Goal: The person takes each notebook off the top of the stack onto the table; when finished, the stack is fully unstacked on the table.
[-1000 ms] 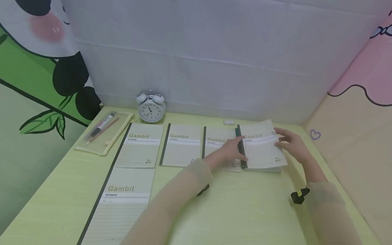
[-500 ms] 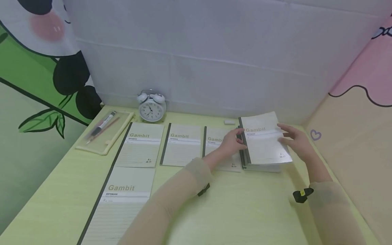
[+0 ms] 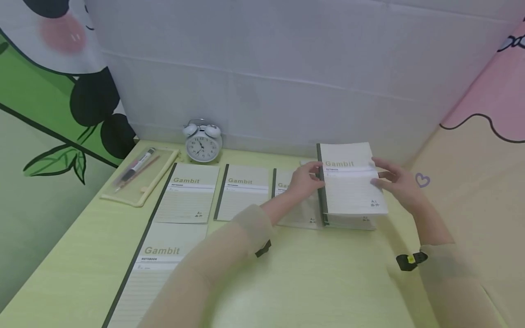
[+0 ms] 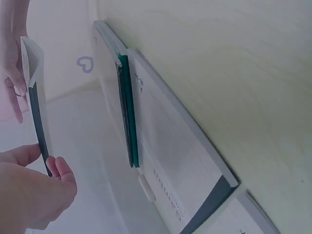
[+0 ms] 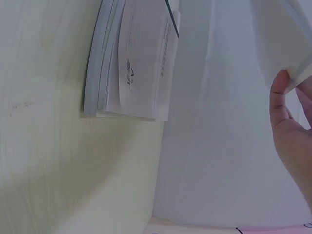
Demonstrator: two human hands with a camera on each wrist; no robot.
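Both hands hold one white Gambit notebook [image 3: 350,191] raised above a stack of notebooks [image 5: 131,63] at the right back of the table. My left hand [image 3: 305,181] pinches its dark spine, which shows edge-on between thumb and fingers in the left wrist view. On the opposite side, my right hand [image 3: 398,182] grips the page edge, thumb on one face. The right wrist view shows the held notebook's pages a little parted. Just left of the stack lies another notebook [image 4: 170,131], partly hidden behind my left hand in the head view.
Further left lie more notebooks [image 3: 246,193], one row along the back and a larger notebook [image 3: 160,273] in front. A mesh pouch [image 3: 162,182] with pens sits at far left, beside a white alarm clock [image 3: 203,145]. A white eraser [image 4: 146,187] lies near the wall.
The top notebook has risen off the stack, held by both hands, and now hangs above it. Its loose cover has straightened, and the hands have moved up with it.
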